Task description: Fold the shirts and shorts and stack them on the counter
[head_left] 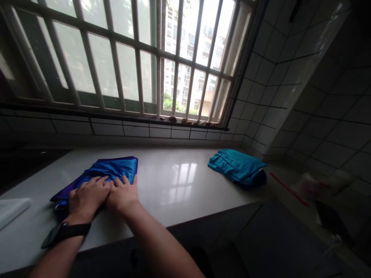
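A folded piece of shiny blue fabric with purple edges lies on the left part of the pale countertop. My left hand, with a dark watch on its wrist, rests on the fabric's near side, fingers laid out over it. Beside it, touching it, my right hand presses on the same fabric with fingers extended and thumb by the right edge. Both palms hide the fabric's near middle part. Neither hand grips anything that I can see.
A folded teal cloth bundle lies on the counter at right. A white flat object sits at the left edge, near a dark inset surface. Behind stands a barred window. A red strip lies far right.
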{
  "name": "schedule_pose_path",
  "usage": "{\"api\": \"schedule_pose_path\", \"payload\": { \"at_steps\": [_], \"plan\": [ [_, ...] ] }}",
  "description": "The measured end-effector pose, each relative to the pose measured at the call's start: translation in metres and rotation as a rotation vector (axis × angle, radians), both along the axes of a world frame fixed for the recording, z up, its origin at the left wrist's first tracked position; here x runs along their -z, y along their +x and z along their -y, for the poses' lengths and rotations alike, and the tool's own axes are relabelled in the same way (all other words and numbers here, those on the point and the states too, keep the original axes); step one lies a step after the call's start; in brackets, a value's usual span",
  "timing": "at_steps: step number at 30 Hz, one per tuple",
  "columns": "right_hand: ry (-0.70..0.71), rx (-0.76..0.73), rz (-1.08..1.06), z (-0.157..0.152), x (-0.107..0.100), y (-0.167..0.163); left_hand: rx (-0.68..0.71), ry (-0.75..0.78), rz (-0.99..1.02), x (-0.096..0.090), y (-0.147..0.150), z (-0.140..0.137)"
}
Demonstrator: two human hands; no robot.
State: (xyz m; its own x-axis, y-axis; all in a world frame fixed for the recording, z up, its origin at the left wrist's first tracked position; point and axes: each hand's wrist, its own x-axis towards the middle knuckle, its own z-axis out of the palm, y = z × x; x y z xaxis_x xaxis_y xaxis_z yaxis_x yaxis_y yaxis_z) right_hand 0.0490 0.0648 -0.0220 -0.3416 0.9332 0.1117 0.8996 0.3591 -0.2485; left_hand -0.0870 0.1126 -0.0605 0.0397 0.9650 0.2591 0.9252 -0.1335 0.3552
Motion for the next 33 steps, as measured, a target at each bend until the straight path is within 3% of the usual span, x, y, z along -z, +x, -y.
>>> {"api": "schedule_pose_path", "payload": {
  "at_steps": [2,5,8,12,16,19,23,28,33],
  "plan": [
    [0.022,-0.084,0.02,0.031,-0.004,0.017,-0.104,0.003,-0.089,-0.009,0.009,0.011],
    [0.062,-0.228,-0.047,0.091,0.003,0.057,-0.122,-0.017,-0.11,-0.021,0.021,0.023],
    [0.101,-0.111,-0.197,0.139,0.018,0.118,-0.16,-0.005,-0.112,-0.027,0.024,0.026],
    [0.161,0.272,-0.308,0.155,0.011,0.232,-0.163,-0.008,-0.102,-0.021,0.02,0.023],
    [0.315,0.968,-0.35,0.148,-0.031,0.358,-0.147,0.007,-0.107,-0.01,0.016,0.016],
    [0.386,1.284,-0.292,0.148,-0.054,0.423,-0.14,-0.003,-0.122,-0.008,0.016,0.013],
    [0.376,1.386,-0.24,0.149,-0.054,0.448,-0.171,-0.015,-0.102,-0.015,0.019,0.016],
    [0.35,1.198,-0.031,0.147,-0.052,0.446,-0.162,-0.019,-0.123,-0.012,0.018,0.013],
    [0.334,1.058,0.041,0.129,-0.095,0.437,-0.137,0.018,-0.125,0.01,0.008,-0.003]
  ]
}}
